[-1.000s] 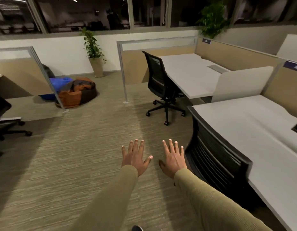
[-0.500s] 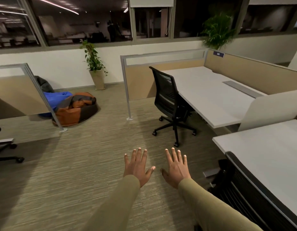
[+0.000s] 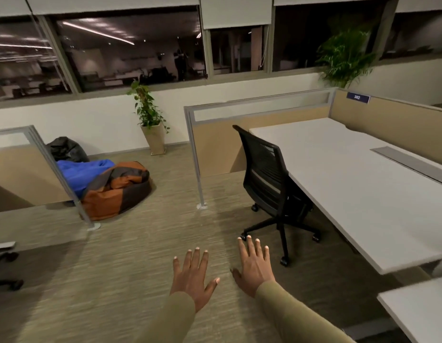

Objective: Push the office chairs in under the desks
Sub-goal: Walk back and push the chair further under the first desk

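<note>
A black mesh office chair (image 3: pixel 267 174) stands on the carpet at the left edge of a long white desk (image 3: pixel 358 184), its seat partly under the desktop and its wheeled base out in the aisle. My left hand (image 3: pixel 194 276) and my right hand (image 3: pixel 254 266) are stretched out in front of me, palms down, fingers spread, holding nothing. My right hand is just short of the chair's base, not touching it. A second white desk corner (image 3: pixel 418 310) shows at the lower right.
A tan partition panel (image 3: pixel 239 134) on a metal post stands behind the chair. Bean bags (image 3: pixel 111 186) lie on the floor at left beside another partition (image 3: pixel 41 164). A potted plant (image 3: pixel 150 129) stands by the wall. Part of another chair base (image 3: pixel 7 268) shows at far left.
I have walked forward: the nearer chair and desk at right have slid out of view, and the far black chair is now close ahead. Both hands stay open and spread.
</note>
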A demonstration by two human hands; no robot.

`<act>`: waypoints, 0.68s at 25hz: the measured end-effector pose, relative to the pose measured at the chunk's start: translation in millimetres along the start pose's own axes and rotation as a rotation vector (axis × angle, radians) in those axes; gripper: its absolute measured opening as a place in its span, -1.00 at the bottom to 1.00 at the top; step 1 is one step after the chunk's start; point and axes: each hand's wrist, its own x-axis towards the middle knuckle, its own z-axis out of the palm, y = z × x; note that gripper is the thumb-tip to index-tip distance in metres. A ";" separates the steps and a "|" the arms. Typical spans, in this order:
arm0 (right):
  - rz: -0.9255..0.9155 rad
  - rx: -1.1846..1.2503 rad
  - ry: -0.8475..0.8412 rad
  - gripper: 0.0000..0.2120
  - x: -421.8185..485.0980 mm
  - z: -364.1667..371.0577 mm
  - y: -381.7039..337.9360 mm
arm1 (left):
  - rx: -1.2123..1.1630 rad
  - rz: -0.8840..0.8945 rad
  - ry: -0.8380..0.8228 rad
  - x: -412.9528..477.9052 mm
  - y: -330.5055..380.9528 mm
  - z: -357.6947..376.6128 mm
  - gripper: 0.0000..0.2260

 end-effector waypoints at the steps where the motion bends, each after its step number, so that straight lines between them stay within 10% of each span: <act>1: -0.010 -0.003 0.006 -0.16 25.1 -4.8 2.8 | 0.006 -0.014 0.013 24.4 -2.0 -4.8 -0.25; 17: 0.062 -0.084 0.029 -0.12 382.9 -25.3 18.5 | -0.061 0.101 0.053 411.0 -57.5 -31.0 -0.26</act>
